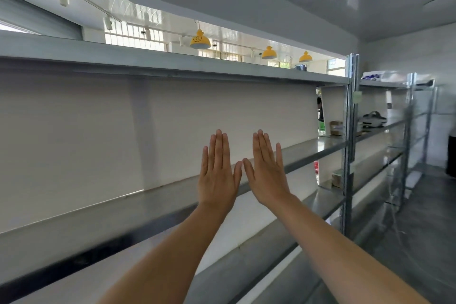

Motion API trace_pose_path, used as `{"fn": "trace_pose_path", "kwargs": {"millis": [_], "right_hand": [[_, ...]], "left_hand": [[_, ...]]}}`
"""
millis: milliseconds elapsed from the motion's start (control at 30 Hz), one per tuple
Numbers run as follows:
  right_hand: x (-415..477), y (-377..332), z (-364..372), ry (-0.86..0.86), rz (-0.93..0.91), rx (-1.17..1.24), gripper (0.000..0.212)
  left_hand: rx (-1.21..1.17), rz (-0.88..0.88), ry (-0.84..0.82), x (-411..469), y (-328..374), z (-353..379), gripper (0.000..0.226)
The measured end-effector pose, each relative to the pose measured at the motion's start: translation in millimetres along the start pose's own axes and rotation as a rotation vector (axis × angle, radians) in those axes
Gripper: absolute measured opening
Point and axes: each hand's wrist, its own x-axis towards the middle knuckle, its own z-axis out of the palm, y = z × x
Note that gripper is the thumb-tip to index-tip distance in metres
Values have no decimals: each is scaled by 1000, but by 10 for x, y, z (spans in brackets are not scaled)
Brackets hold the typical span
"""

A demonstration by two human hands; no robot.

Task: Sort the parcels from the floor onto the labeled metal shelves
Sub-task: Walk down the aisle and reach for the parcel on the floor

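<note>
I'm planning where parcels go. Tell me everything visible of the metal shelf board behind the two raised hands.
The metal shelf board is a long, grey, glossy sheet-metal plank with a darker front lip, running from the lower left to the upright post. A white back panel stands along its rear. No parcel shows on it. The left hand and right hand, flat and holding nothing, are raised before it; contact cannot be told.
</note>
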Motion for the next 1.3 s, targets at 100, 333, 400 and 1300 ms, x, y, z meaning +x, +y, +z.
{"fn": "trace_pose_path", "kwargs": {"millis": [100, 333, 400, 1300], "right_hand": [[-99, 371, -78, 64, 71, 38, 70], [-313, 1409, -393, 111, 158, -77, 66], [-385, 1718, -541, 110, 190, -131, 67], [-1798, 4290, -1878, 8, 601, -679, 70]], "left_hand": [[-45, 2, -25, 63, 408, 172, 71], [-178, 120, -35, 227, 1478, 464, 71], [-244, 157, -29, 285, 1829, 544, 71], [-748, 501, -61, -104, 5277, 1099, 67]]}}
